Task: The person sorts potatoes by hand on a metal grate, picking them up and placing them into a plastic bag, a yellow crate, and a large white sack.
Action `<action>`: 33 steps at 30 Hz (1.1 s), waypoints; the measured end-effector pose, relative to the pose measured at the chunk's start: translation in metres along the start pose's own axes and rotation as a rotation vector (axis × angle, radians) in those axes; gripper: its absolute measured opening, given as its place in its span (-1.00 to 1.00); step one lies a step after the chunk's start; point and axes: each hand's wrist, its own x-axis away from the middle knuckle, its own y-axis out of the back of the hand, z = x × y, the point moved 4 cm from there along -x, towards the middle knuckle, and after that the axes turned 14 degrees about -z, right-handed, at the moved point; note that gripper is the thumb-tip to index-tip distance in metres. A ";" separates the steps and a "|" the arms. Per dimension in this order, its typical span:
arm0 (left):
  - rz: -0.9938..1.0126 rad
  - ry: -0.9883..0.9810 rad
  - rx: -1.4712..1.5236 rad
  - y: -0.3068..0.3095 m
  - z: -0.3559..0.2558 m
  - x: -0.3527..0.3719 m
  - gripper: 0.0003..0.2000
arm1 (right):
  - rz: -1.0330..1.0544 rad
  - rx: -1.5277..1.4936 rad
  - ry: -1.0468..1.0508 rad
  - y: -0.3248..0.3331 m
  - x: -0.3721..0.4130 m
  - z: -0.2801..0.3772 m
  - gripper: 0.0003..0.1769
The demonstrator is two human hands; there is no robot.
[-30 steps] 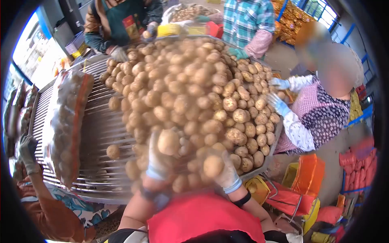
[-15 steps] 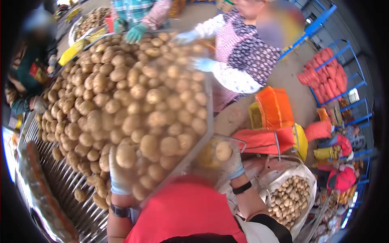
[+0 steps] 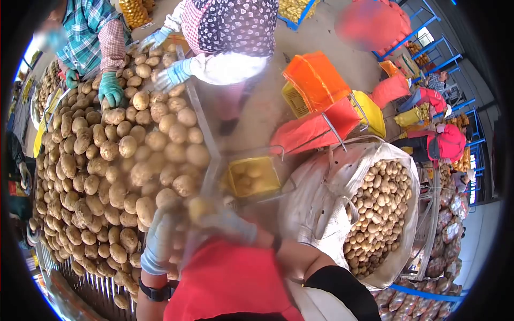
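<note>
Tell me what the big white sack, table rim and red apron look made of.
White sack: probably woven plastic, dull; it creases in broad, stiff-looking folds.
Table rim: likely metal, smooth and grey, straight with an angled corner.
Red apron: seemingly matt cloth, softly draped; fibre unclear.

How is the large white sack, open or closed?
Open: the mouth of the white sack is spread, showing many potatoes inside.
</note>
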 end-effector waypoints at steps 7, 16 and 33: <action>-0.064 -0.133 0.257 0.110 -0.035 0.009 -0.44 | -0.681 -0.713 0.088 0.317 0.095 -0.070 -0.66; -0.686 -0.196 0.566 0.226 -0.013 0.078 -0.62 | -1.018 0.166 -0.101 0.380 0.017 -0.106 -0.39; -1.609 -0.114 0.026 0.341 0.170 0.284 -0.76 | 0.228 0.869 0.759 -0.142 -0.228 -0.034 -0.24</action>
